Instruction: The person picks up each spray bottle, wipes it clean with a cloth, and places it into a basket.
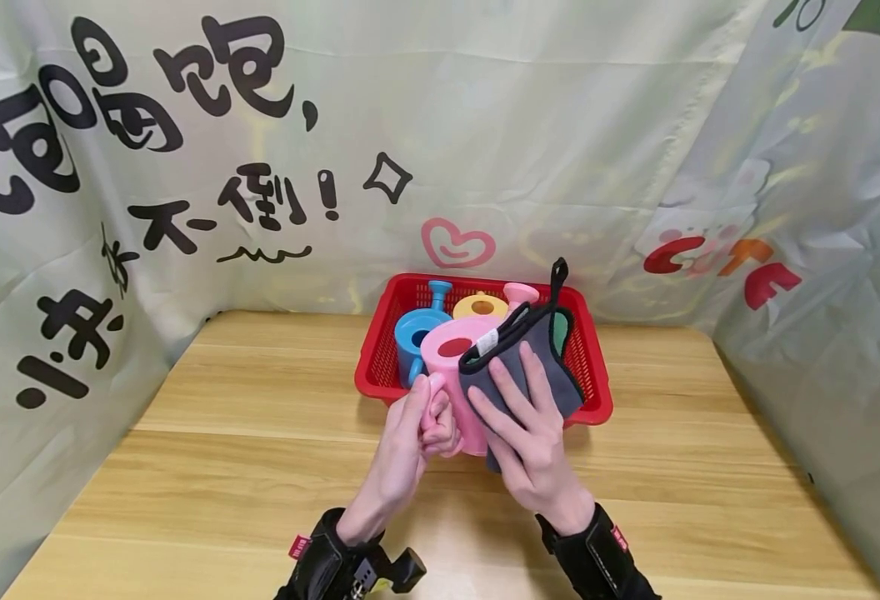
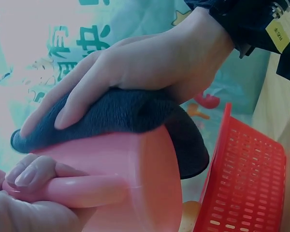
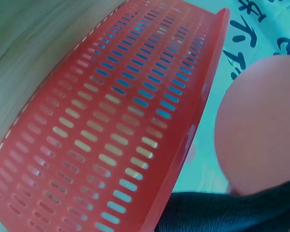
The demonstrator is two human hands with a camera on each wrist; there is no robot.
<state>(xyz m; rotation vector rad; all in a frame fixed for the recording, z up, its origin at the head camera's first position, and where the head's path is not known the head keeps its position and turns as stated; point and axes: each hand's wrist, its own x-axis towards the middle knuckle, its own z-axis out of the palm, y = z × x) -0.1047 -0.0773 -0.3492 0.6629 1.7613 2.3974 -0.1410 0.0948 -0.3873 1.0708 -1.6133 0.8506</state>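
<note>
My left hand (image 1: pixel 404 450) grips the loop handle of a pink toy watering can (image 1: pixel 461 408), held up in front of the basket. A dark grey cloth (image 1: pixel 511 367) with black edging and a hanging loop lies over the can's right side. My right hand (image 1: pixel 536 446) presses the cloth against the can with long, spread fingers; its thumb is hidden in the head view. In the left wrist view, the cloth (image 2: pixel 130 113) covers the can's upper side. The can's round pink base (image 3: pixel 261 121) shows in the right wrist view.
Behind the hands, a red perforated basket (image 1: pixel 368 379) stands on the wooden table (image 1: pixel 260 433). Inside it are a blue watering can (image 1: pixel 406 333), a yellow one (image 1: pixel 470 303) and a pink spout (image 1: pixel 521 292). A printed curtain (image 1: pixel 560 150) encloses the back and sides.
</note>
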